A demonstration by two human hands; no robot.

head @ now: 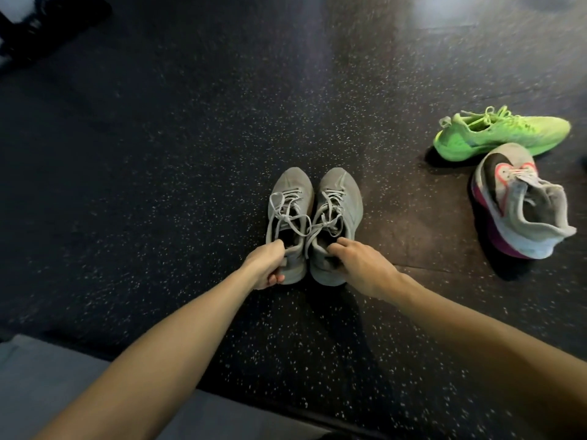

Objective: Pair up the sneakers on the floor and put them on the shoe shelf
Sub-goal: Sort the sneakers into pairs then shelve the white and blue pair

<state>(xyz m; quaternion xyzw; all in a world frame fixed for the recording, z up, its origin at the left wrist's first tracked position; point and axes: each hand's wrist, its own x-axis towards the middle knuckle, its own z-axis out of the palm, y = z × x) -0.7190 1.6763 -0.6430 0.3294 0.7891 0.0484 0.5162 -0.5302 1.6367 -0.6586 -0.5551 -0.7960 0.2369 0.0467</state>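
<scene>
Two grey sneakers stand side by side on the dark speckled floor, toes pointing away from me. My left hand (266, 265) grips the heel collar of the left grey sneaker (290, 198), fingers curled inside the opening. My right hand (359, 265) holds the heel of the right grey sneaker (338, 198) the same way. To the right, a neon green sneaker (502, 133) lies on the floor with its toe to the right. Just in front of it sits a grey sneaker with black, pink and purple trim (514, 204). No shoe shelf is in view.
The dark speckled rubber floor (158, 185) spreads all around. A black object (47, 20) sits at the far left corner. A grey fabric surface (47, 382) fills the near left corner.
</scene>
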